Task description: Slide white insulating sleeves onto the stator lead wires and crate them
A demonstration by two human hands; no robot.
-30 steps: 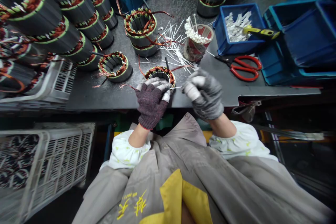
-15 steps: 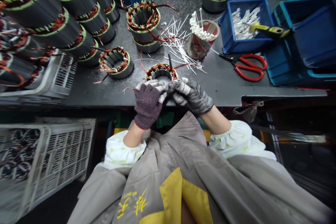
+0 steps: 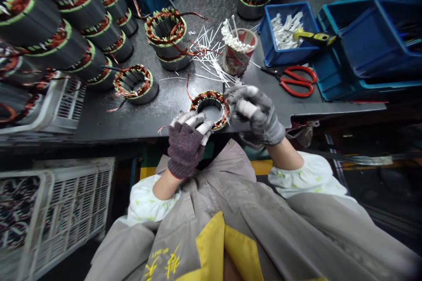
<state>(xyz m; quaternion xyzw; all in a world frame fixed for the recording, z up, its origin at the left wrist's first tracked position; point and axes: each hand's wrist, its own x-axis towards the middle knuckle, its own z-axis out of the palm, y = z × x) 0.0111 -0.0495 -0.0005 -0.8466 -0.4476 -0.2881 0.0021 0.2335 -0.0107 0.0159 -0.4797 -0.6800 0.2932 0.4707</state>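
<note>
Copper windings ring the small stator [image 3: 211,109] that sits at the near edge of the dark workbench [image 3: 280,101], tilted toward the person, in the one head view. On its near left side rests the left hand [image 3: 186,140], in a dark maroon glove with pale fingertips; its fingers [image 3: 194,119] are bent against the stator's outer wall, gripping it. On the far right rim lies the right hand [image 3: 255,112], in a grey glove, its fingers curled together over the windings; whether it pinches a wire or a tie cannot be told. Just beyond the stator, loose white cable ties [image 3: 211,59] lie scattered on the bench, beside a paper cup [image 3: 238,55] stuffed with white sticks. Red-handled scissors [image 3: 293,81] lie to the right, near a blue bin [image 3: 283,35] of white pieces with a yellow tool on it. Two more wound stators [image 3: 135,83] [image 3: 168,39] stand to the left, next to rows of stacked ones [image 3: 59,22].
</note>
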